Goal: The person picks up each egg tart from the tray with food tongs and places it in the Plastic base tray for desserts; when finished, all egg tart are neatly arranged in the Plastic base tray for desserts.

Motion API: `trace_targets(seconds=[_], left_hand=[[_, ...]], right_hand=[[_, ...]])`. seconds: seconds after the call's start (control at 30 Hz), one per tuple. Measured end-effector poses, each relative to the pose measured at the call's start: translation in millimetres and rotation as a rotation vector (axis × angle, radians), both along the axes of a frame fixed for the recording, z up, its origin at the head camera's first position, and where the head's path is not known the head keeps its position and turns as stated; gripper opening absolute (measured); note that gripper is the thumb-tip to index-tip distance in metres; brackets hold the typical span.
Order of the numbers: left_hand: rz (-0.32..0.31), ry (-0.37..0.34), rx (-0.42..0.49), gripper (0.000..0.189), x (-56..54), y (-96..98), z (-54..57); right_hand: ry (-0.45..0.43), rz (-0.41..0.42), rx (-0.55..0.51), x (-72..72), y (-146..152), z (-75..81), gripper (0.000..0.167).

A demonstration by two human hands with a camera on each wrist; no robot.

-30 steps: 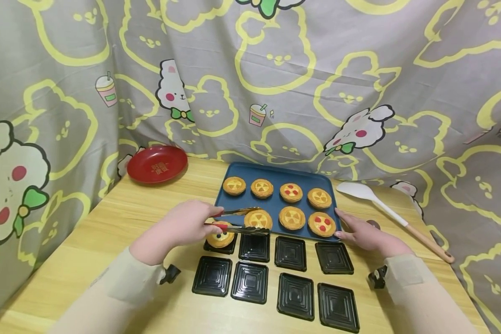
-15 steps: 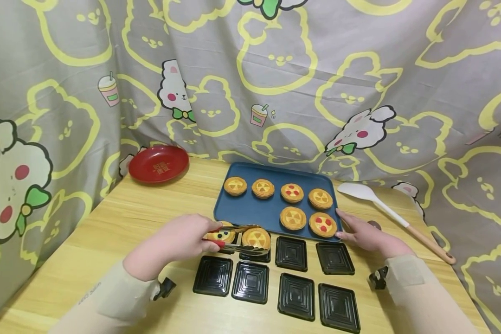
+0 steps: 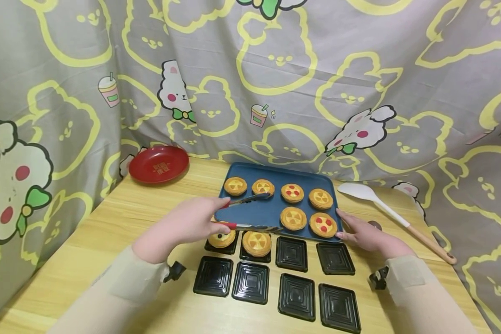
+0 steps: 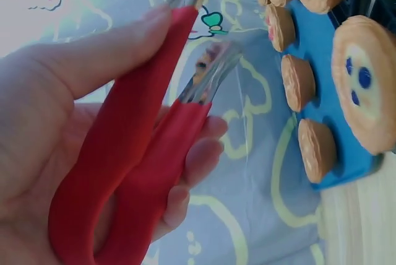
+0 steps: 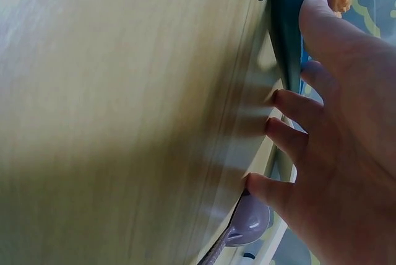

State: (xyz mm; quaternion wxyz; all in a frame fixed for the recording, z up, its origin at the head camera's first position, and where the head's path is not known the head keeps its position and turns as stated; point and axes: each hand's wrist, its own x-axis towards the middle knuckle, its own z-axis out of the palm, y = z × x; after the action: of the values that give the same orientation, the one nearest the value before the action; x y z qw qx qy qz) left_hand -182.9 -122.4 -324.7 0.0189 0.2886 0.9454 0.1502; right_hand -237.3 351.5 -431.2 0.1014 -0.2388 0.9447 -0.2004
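My left hand holds a pair of tongs by their red handles. The tongs' two arms are spread over the left part of a blue baking tray, with nothing between them. Just below, an egg tart with yellow wedges sits on a black square tray. To its left, a tart with dark berries is partly behind the tongs. Several more tarts stand on the blue tray. At the tray's right front corner, my right hand rests its thumb on the rim, its other fingers spread along the side.
Several bare black square trays lie in two rows before the blue tray. A red plate stands back left. A white spatula with a wooden handle lies right. A purple spoon is near the right fingers. Patterned cloth hangs behind.
The tongs carried a yellow-wedge tart from the blue tray's front row onto a black tray, let go of it, then rose back over the blue tray, spread. The right hand stayed put.
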Motion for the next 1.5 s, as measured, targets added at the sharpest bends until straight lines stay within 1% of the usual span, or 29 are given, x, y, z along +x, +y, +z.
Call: trace_targets(seconds=[0.07,0.17,0.27,0.37,0.5,0.7,0.83,0.97,1.1,1.27,1.37,1.5], left_hand=[[-0.001,0.025,-0.043,0.077,-7.9,8.8,0.7],[-0.004,0.036,-0.103,0.079,-20.3,24.6,-3.0],[-0.012,0.028,-0.141,0.079,-30.9,40.4,-9.2],[-0.019,0.005,-0.166,0.079,-39.3,54.2,-16.1],[-0.035,-0.016,-0.183,0.077,-46.9,67.9,-24.2],[-0.039,-0.047,-0.173,0.072,-51.0,77.6,-31.5],[-0.049,-0.055,-0.176,0.065,-52.4,80.7,-33.8],[-0.055,-0.041,-0.177,0.059,-52.4,81.4,-34.6],[-0.057,-0.028,-0.176,0.057,-48.7,78.4,-32.5],[-0.07,-0.003,-0.164,0.057,-38.6,71.7,-25.9],[-0.09,0.007,-0.152,0.057,-30.3,68.6,-20.6],[-0.134,0.019,-0.155,0.056,-17.6,65.7,-14.3]], right_hand=[[-0.004,-0.002,-0.002,0.4,0.3,0.1,0.082],[-0.012,-0.004,-0.004,1.2,0.3,0.5,0.083],[-0.014,-0.005,-0.005,1.9,-0.3,1.4,0.082],[-0.015,-0.006,-0.006,2.1,-1.0,2.8,0.082],[-0.014,-0.01,-0.001,2.1,-0.2,3.5,0.082],[0.008,-0.001,-0.004,0.1,1.4,1.0,0.081],[0.011,0.007,-0.013,-0.4,1.4,0.7,0.081],[0.006,0.007,-0.013,-0.2,0.4,1.4,0.081],[0.009,0.014,-0.02,-0.5,0.2,0.6,0.08],[0.046,0.041,-0.012,-2.1,2.9,-5.2,0.08],[0.021,0.022,-0.015,-1.7,2.7,-3.4,0.081],[-0.005,0.008,-0.029,-0.1,1.7,0.4,0.082]])
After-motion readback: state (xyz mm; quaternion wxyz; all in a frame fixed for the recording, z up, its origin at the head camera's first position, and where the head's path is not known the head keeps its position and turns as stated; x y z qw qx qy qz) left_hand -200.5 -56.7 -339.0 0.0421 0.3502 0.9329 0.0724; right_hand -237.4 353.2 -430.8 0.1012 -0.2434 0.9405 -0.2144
